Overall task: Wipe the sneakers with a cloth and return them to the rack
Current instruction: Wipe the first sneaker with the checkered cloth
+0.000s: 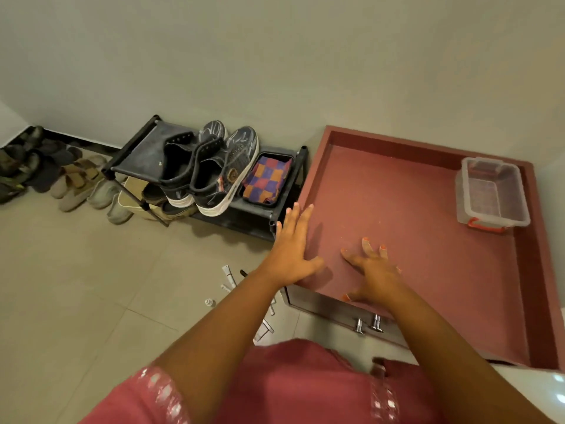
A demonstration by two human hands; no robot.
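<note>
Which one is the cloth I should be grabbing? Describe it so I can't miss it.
Find the black shoe rack against the wall, left of the red table. On its top shelf, right of the pair of dark sneakers, sits a black tray holding the cloth. It is the only folded fabric there, checked in orange, purple and red.

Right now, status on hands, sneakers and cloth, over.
Left hand and right hand open, empty, over red-topped cabinet. Dark patterned sneakers on black rack. Checkered cloth in tray beside them. Path unobstructed.
</note>
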